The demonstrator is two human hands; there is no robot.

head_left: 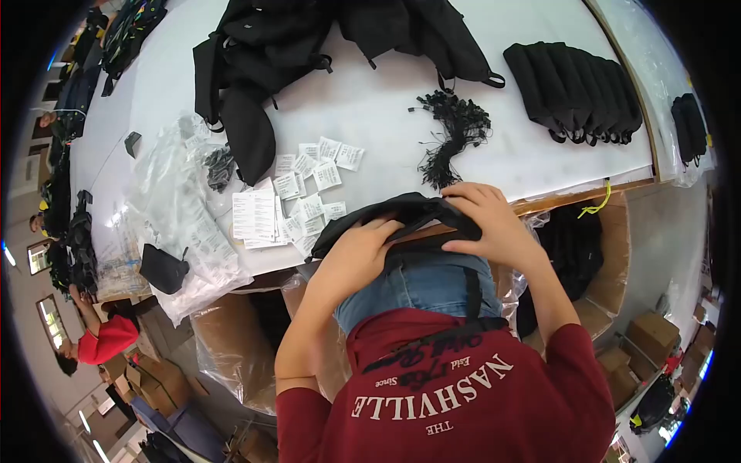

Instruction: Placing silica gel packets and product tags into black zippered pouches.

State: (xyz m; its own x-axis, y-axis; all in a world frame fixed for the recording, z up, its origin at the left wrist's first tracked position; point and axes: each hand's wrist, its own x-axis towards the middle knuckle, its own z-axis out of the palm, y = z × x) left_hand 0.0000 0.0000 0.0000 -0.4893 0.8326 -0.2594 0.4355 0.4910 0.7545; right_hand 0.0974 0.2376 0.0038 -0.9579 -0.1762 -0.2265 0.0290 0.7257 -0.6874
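White table (pixel 378 123) spreads across the head view, its near wooden edge (pixel 590 190) running just in front of the person's waist. Bare white surface lies between the pile of black cords (pixel 455 135) and the row of black bags (pixel 575 92) at the right. More black cloth bags (pixel 285 54) cover the far side; see-through plastic (pixel 166 185) spills over the left edge. Cardboard boxes (pixel 617 255) stand beneath, and a person in red (pixel 112 339) is well apart at the left.

Small white labels (pixel 327 174) and larger sheets (pixel 255 216) carry fine print; white lettering crosses the wearer's dark red shirt (pixel 463 417).

At the near edge, before the waist, is a black bag (pixel 401 207). The right hand (pixel 490 224) clamps its side between thumb and fingers. The left hand (pixel 359 251) reaches over its opening, fingertips partly hidden; whether it grips cannot be told.
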